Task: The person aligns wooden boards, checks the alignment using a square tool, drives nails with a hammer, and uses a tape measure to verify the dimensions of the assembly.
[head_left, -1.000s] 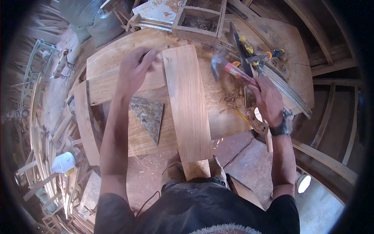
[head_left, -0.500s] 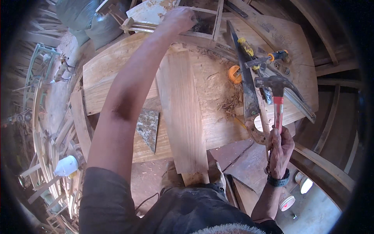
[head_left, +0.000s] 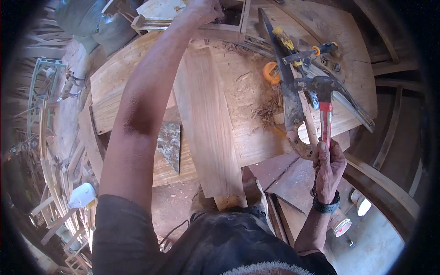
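A long wooden plank (head_left: 208, 123) lies lengthwise on the round wooden bench (head_left: 114, 87), its near end over the edge. My right hand (head_left: 327, 167) grips a claw hammer (head_left: 323, 98) by its red handle, head up over the bench's right side. My left hand (head_left: 204, 9) is stretched far forward into a wooden box (head_left: 229, 20) at the back of the bench; I cannot see what its fingers hold.
A hand saw (head_left: 284, 87), an orange tape measure (head_left: 270, 72), a yellow-handled tool (head_left: 285, 39) and wood shavings (head_left: 268, 110) lie right of the plank. A dark triangular piece (head_left: 170, 144) lies to its left. Timber frames stand at the left, and a white bottle (head_left: 82, 195).
My left hand has left the plank and reached forward into the box. My right hand has picked the hammer up and drawn it back toward me.
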A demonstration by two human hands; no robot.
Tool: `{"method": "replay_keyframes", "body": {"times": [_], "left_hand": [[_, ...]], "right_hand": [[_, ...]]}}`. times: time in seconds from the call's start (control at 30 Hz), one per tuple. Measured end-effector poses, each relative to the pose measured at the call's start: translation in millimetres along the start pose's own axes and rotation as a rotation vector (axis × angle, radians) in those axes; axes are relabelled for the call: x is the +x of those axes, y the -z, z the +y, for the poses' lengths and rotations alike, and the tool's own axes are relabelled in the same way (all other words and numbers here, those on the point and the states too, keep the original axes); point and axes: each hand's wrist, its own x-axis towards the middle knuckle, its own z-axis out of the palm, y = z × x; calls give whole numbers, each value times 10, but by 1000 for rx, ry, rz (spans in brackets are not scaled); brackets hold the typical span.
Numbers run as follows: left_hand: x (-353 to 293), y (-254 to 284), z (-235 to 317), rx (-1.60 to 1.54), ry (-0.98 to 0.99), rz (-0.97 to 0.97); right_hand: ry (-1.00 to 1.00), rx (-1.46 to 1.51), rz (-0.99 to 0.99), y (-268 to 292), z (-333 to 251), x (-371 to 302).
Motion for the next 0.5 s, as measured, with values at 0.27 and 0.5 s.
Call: {"method": "replay_keyframes", "body": {"times": [0.27,0.5], "left_hand": [[-16,152,-324,-626,25,14],[24,192,-641,-827,34,-71]], "right_hand": [[22,18,-6,32,27,-38],[28,32,6,-13,-7,-39]]}}
